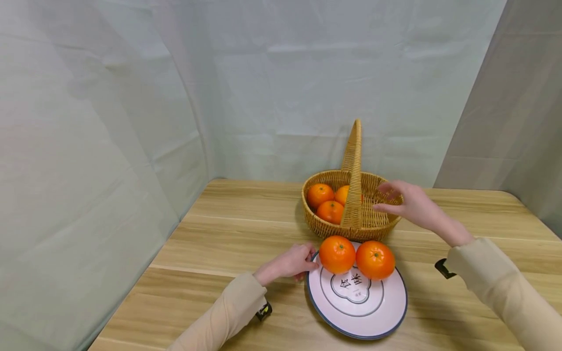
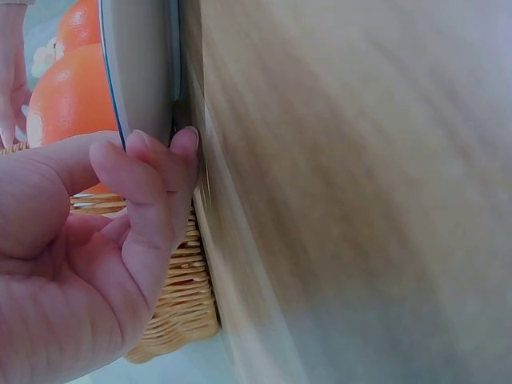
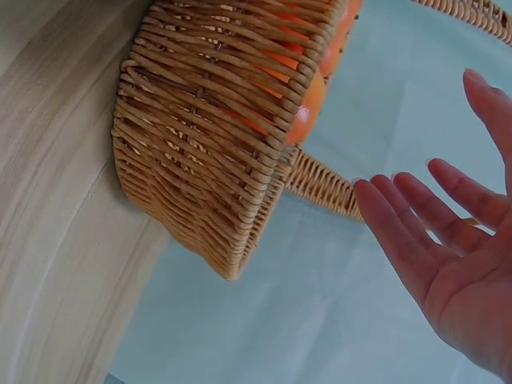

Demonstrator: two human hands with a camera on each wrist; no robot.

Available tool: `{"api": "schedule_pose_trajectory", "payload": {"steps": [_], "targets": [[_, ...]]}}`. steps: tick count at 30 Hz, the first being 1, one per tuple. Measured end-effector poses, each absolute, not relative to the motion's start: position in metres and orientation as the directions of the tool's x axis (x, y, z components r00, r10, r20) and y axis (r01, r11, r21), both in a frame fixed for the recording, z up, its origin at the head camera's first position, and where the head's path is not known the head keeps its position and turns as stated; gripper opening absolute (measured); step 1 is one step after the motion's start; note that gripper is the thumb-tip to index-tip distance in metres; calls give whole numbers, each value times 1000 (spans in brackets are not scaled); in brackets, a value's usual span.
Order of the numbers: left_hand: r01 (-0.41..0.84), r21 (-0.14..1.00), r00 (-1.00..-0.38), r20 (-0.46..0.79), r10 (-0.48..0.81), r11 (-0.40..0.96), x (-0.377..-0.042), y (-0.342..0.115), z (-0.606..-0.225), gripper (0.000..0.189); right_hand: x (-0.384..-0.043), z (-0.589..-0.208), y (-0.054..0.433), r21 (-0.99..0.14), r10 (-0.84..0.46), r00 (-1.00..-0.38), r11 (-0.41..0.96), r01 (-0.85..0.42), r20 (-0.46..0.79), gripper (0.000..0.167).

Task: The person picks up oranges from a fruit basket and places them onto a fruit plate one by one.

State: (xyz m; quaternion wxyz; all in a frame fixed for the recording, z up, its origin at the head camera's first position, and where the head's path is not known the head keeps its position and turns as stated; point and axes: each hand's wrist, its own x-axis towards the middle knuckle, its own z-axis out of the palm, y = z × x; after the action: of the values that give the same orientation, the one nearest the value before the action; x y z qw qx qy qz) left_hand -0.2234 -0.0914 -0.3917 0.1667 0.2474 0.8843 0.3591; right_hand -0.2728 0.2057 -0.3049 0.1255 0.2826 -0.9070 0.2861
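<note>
A white plate (image 1: 386, 312) with a blue rim and dark lettering lies on the table, with two oranges, one at the left (image 1: 337, 254) and one at the right (image 1: 375, 260), on its far part. My left hand (image 1: 290, 263) pinches the plate's left rim; in the left wrist view its curled fingers (image 2: 148, 192) come up against the plate's edge and underside. Over the right side of a wicker basket (image 1: 322, 226) hovers my right hand (image 1: 412, 204), fingers spread and holding nothing. Several oranges (image 1: 320, 195) lie in the basket's left half, one partly hidden behind the handle.
The basket's tall arched handle (image 1: 353, 180) rises across its middle. Wood-grain table (image 1: 210, 243) surface extends to both sides of the plate. A pale curtain (image 1: 281, 87) hangs behind the table, and more cloth hangs along the left side.
</note>
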Motion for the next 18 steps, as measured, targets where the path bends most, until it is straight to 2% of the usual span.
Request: {"api": "schedule_pose_trajectory", "payload": {"steps": [10,18], "targets": [[297,723,-827,-132,547,624,-220,-92,-389,13,-288,-303,204,-493,-425,-851,693,-526,309,57],[291,722,-830,-136,541,628,-221,-91,-391,13,-298,-300,204,-482,-434,-852,702,-524,294,58]]}}
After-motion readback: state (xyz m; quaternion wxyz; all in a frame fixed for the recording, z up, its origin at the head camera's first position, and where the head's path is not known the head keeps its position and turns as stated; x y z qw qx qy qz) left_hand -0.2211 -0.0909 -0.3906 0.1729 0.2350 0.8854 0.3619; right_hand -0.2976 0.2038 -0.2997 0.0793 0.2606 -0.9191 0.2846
